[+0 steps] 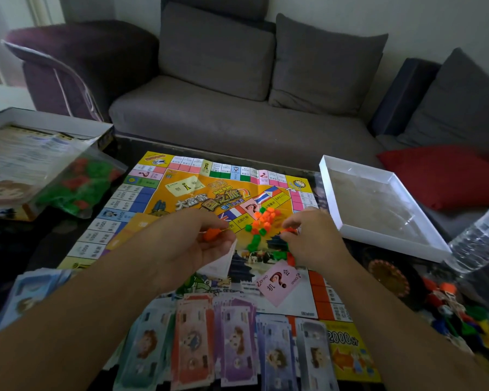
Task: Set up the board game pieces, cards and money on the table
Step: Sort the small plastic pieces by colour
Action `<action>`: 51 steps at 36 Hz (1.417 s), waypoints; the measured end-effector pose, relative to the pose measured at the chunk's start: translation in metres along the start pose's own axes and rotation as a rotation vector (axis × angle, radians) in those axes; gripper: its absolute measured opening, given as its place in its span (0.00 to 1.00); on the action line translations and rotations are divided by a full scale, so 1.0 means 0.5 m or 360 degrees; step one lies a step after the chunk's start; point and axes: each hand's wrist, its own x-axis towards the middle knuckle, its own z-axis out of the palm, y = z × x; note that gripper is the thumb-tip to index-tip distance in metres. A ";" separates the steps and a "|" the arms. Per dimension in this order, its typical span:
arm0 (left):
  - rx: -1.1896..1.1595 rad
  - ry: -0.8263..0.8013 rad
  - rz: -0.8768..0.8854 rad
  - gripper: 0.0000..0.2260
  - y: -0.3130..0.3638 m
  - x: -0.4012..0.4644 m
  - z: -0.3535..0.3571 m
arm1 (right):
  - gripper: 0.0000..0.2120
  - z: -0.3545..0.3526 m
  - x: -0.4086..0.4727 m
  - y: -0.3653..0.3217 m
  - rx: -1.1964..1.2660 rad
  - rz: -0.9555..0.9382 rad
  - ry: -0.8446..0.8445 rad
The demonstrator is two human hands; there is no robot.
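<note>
Sorting small orange and green plastic houses (261,221) on the paper board (181,190), left hand (187,244) fingers pinch orange ones; right hand (305,235) fingers pinch another.

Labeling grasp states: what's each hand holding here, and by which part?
Left hand pinches orange pieces between thumb and fingers; a clear bag hangs under its palm. Right hand pinches an orange piece at the fingertips.

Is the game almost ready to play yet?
Partly. The board is unfolded, the money lies in rows along its near edge, and a pink card is on it. Both hands, left and right, are sorting the little houses. The bag of pieces at left looks unopened.
</note>
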 end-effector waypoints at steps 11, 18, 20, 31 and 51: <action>0.0041 -0.0030 -0.0020 0.11 0.001 0.030 0.000 | 0.02 0.022 0.034 -0.013 0.0160 0.0016 0.0036; 0.0067 -0.0048 -0.0012 0.11 -0.002 0.028 0.001 | 0.04 0.046 0.060 -0.050 0.0244 0.0063 0.0052; 0.0071 -0.0042 -0.0018 0.11 -0.004 0.028 0.002 | 0.07 0.052 0.063 -0.058 0.0228 0.0089 0.0046; -0.0034 -0.0089 0.0006 0.09 -0.006 0.015 0.012 | 0.05 -0.011 0.031 -0.076 0.0605 0.0052 0.0037; 0.0042 -0.0235 0.0358 0.12 -0.019 -0.074 0.011 | 0.07 -0.087 -0.157 -0.206 0.2188 0.0207 -0.0011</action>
